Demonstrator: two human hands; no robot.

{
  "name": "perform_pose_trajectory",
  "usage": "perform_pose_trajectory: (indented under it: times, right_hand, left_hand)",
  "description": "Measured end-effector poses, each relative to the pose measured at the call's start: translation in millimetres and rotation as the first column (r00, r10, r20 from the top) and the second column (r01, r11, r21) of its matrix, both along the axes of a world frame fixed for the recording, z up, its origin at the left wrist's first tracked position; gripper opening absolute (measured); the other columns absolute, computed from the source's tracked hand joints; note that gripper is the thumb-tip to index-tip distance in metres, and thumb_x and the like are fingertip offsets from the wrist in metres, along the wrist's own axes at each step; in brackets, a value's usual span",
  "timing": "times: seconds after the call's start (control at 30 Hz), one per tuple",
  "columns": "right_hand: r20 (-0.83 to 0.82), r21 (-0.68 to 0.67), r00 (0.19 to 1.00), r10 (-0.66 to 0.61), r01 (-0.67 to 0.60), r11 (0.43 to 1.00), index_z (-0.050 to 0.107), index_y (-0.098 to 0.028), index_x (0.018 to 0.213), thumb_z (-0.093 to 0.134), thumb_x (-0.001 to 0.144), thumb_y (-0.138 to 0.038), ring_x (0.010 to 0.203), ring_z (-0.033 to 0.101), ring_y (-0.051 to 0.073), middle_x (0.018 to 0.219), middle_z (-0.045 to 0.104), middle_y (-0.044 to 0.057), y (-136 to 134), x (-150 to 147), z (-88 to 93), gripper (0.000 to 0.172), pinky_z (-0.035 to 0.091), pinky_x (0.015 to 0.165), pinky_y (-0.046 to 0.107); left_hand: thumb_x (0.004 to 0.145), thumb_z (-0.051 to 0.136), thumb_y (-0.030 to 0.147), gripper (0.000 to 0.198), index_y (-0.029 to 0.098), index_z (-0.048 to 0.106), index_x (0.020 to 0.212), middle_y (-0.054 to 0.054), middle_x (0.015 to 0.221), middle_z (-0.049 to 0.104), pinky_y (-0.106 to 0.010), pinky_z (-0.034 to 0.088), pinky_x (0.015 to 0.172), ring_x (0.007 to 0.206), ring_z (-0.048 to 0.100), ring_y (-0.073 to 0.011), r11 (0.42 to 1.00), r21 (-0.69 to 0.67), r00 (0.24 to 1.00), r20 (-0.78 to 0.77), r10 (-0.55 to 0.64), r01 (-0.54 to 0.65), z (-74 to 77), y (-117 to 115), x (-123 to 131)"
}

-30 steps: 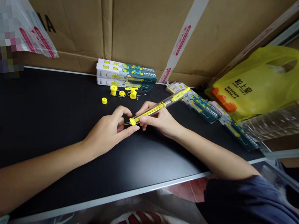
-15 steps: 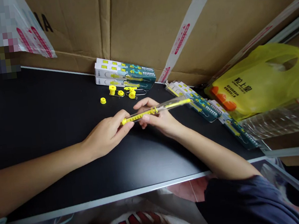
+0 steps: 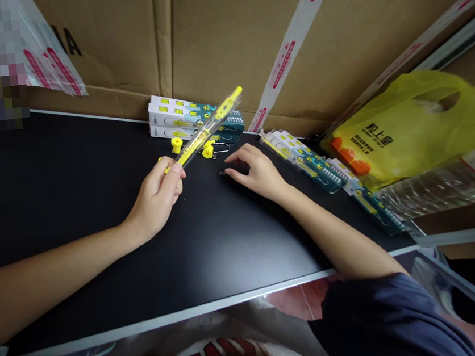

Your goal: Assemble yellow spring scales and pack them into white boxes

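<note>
Pinching the lower end of the clear plastic tube with yellow fittings [image 3: 204,130], the left hand [image 3: 157,190] tilts it up over the white-and-teal boxes [image 3: 172,112]. The right hand [image 3: 258,173] lies palm-down, its fingers loosely spread beside a small dark spring [image 3: 222,173]. The black tabletop [image 3: 70,180] lies bare leftward, with the cardboard wall [image 3: 225,31] close behind.

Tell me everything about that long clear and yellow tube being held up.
The tube is long, slim and looks like clear plastic, with a yellow strip inside and a yellow cap at its far end. It is tilted, its low end pinched in the fingers of the left hand, its high end pointing up and away over the printed boxes. It hangs above the black table, not resting on it. The right hand lies on the table, apart from it.
</note>
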State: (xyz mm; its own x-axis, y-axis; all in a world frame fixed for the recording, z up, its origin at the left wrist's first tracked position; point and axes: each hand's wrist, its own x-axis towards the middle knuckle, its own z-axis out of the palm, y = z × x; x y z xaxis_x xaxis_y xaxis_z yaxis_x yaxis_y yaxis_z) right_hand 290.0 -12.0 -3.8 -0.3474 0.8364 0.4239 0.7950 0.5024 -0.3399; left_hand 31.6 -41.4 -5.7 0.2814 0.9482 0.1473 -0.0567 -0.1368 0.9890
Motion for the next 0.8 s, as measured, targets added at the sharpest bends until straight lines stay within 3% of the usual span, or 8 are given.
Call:
perform_pose_trajectory:
  times: [0.23, 0.37, 0.47, 0.6, 0.7, 0.8]
  right_hand:
    - [0.093, -0.037, 0.996, 0.018, -0.015, 0.999, 0.072, -0.021, 0.093, 0.068, 0.088, -0.026, 0.089, 0.059, 0.023, 0.093, 0.065, 0.007, -5.1, -9.8, -6.0, 0.008, 0.050, 0.081, 0.038]
    - [-0.021, -0.052, 0.999, 0.031, -0.032, 0.998, 0.067, -0.020, 0.083, 0.069, 0.083, -0.024, 0.087, 0.062, 0.023, 0.091, 0.068, 0.008, 0.1, -7.1, -9.0, 0.004, 0.050, 0.082, 0.039]
    - [-0.179, -0.093, 0.984, 0.020, -0.038, 0.995, 0.061, -0.021, 0.077, 0.067, 0.082, -0.024, 0.074, 0.059, 0.019, 0.081, 0.066, 0.004, 3.0, -3.8, -6.1, 0.008, 0.048, 0.071, 0.034]
    - [-0.436, -0.184, 0.899, -0.049, -0.036, 0.982, 0.052, -0.022, 0.072, 0.075, 0.076, -0.034, 0.059, 0.049, 0.012, 0.067, 0.057, -0.003, 5.2, -1.9, -0.6, 0.027, 0.041, 0.057, 0.027]
    - [-0.604, -0.295, 0.794, -0.067, -0.144, 0.945, 0.049, -0.022, 0.072, 0.086, 0.064, -0.042, 0.059, 0.052, 0.011, 0.067, 0.058, -0.005, 5.9, -4.4, 1.4, 0.043, 0.045, 0.058, 0.026]
    - [-0.710, -0.355, 0.696, -0.102, -0.229, 0.906, 0.053, -0.021, 0.074, 0.090, 0.057, -0.046, 0.062, 0.056, 0.010, 0.070, 0.061, -0.004, 4.0, -8.9, 2.8, 0.048, 0.051, 0.061, 0.026]
  left_hand:
    - [0.100, 0.044, 0.048, 0.034, 0.021, 0.048, 0.080, 0.005, 0.063, 0.036, -0.023, 0.025, 0.041, 0.051, 0.031, -0.0095, 0.984, 0.176, 0.988, -0.155, 0.019, 0.009, -7.1, -0.6, -3.9]
    - [0.100, 0.044, 0.049, 0.038, 0.021, 0.047, 0.074, 0.004, 0.062, 0.038, -0.026, 0.028, 0.045, 0.053, 0.035, -0.0105, 0.964, 0.264, 0.958, -0.281, 0.056, 0.021, -2.6, -2.5, -5.5]
    - [0.099, 0.046, 0.044, 0.037, 0.020, 0.047, 0.072, 0.003, 0.062, 0.040, -0.026, 0.030, 0.049, 0.055, 0.037, -0.0107, 0.942, 0.336, 0.930, -0.342, 0.132, -0.010, 1.4, 0.1, -8.3]
    - [0.098, 0.048, 0.045, 0.037, 0.020, 0.048, 0.071, 0.002, 0.063, 0.042, -0.025, 0.031, 0.046, 0.056, 0.040, -0.0113, 0.942, 0.324, 0.937, -0.293, 0.188, -0.087, 0.1, 13.3, -14.6]
    - [0.098, 0.047, 0.045, 0.038, 0.021, 0.046, 0.070, 0.002, 0.062, 0.038, -0.026, 0.025, 0.042, 0.052, 0.034, -0.0103, 0.946, 0.282, 0.950, -0.213, 0.226, -0.162, -0.8, 23.7, -18.1]
    - [0.098, 0.050, 0.047, 0.040, 0.020, 0.045, 0.068, 0.003, 0.059, 0.031, -0.026, 0.021, 0.041, 0.050, 0.030, -0.0087, 0.958, 0.188, 0.960, -0.135, 0.244, -0.217, 2.0, 30.1, -18.9]
